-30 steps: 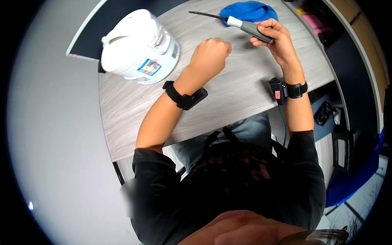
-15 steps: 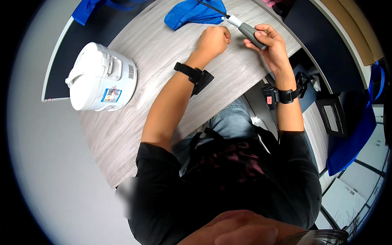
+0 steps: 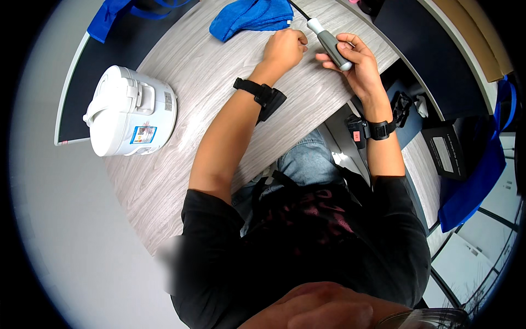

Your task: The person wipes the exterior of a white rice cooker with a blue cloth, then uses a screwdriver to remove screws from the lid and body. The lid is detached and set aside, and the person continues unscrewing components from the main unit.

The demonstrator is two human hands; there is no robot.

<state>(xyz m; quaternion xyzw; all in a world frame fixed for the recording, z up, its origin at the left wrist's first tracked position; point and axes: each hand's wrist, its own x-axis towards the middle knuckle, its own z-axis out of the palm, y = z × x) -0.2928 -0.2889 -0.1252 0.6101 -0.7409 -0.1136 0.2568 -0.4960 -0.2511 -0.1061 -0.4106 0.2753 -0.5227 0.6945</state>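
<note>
A screwdriver [image 3: 331, 46] with a grey handle, a white collar and a dark shaft rests in my right hand [image 3: 361, 66]. My thumb and fingers grip the handle's lower part, and the shaft points up and away to the left, its end cut off by the frame's edge. Beside it, over the wooden table [image 3: 203, 71], my left hand [image 3: 284, 50] is curled closed with its back up; whatever lies inside the fingers is hidden. Just beyond my left hand lies a crumpled blue cloth [image 3: 249, 19]. Each wrist wears a black strapped device.
On the table's left side stands a white rice cooker [image 3: 131, 112]. Dark partition panels [image 3: 422, 60] rise beyond the table. To the right are a black box [image 3: 445, 156] and a blue bag [image 3: 474, 186]; another blue bag [image 3: 112, 19] hangs at the upper left.
The screwdriver has tilted, its shaft now pointing more steeply away. Both hands keep their grip and shape. The whole view has shifted slightly.
</note>
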